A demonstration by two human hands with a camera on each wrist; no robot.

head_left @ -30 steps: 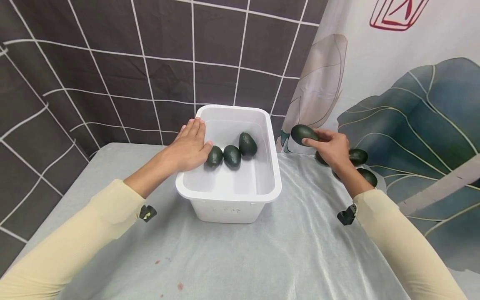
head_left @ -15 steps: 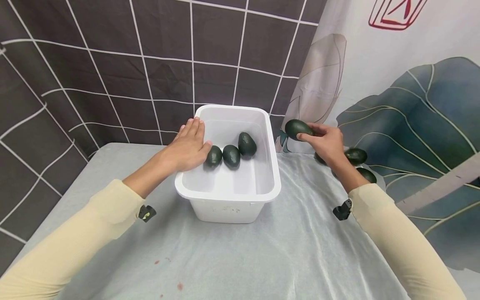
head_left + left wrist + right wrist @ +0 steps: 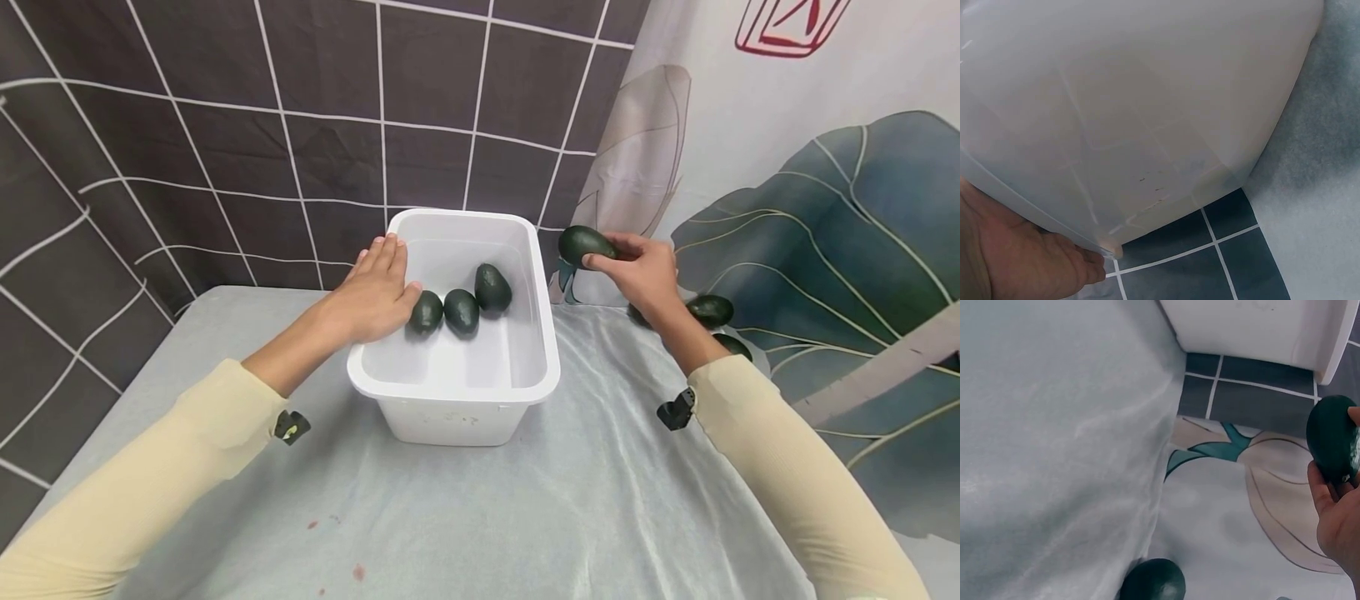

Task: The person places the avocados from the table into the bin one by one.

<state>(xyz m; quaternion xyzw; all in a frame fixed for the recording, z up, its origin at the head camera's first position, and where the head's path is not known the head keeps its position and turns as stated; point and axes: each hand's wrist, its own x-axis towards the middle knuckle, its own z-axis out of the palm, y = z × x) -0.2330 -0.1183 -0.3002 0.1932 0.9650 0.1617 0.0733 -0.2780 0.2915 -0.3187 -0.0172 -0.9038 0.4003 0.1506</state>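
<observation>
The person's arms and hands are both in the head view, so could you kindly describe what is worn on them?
The left sleeve and right sleeve are long, plain and pale yellow. A small black device sits at the left cuff, with a yellowish mark, and another black device at the right. The left hand and right hand show no gloves.

Lt grey tbl (image 3: 420,517) is carrying a white bin (image 3: 453,393) twd back, its cloth (image 3: 622,450) wrinkling at R & reddish spots (image 3: 358,572) showing nr front. Dk green avocados (image 3: 710,311) are lying by R edge, partly hidden.
</observation>
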